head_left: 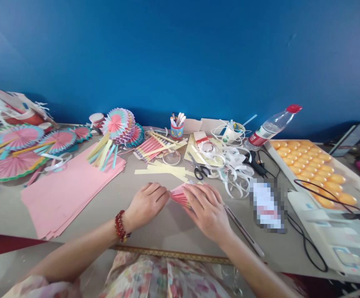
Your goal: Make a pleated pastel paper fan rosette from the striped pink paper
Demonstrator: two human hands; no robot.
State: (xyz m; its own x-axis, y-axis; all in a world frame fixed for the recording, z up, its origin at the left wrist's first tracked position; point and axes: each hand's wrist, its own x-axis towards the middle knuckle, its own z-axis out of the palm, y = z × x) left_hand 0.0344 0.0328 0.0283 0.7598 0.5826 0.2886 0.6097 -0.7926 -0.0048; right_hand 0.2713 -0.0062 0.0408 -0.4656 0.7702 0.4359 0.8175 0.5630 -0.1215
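Showing the bench (164,236) at which I sit, largest items first. Toward its right edge lies a white-rimmed tray (353,176) of glossy orange ovals, off to the side, presumably to keep it out of my working space. Near the front-left corner, pink sheets (71,198) lie in a fanned stack, likely so that single ones lift away easily. Along the left edge, pleated paper fans (21,165) overlap, apparently to save room. A red-capped bottle (268,130) occupies the back edge, right of centre, probably away from my elbows.

At the middle of the front edge are my hands, with the pleated pink paper (179,198) between them. My left hand (145,207) is curled closed, finger and thumb at its narrow left end, seemingly to keep the pleats gathered; my right hand (206,209) lies over the wider end, fingers bent around it, I judge to press the folds together. Just beside my right wrist, a slim grey tool (244,231) points toward the front-right corner, conveniently close. Smaller still, the dark-handled scissors (199,171) lie behind my right hand, within reach.
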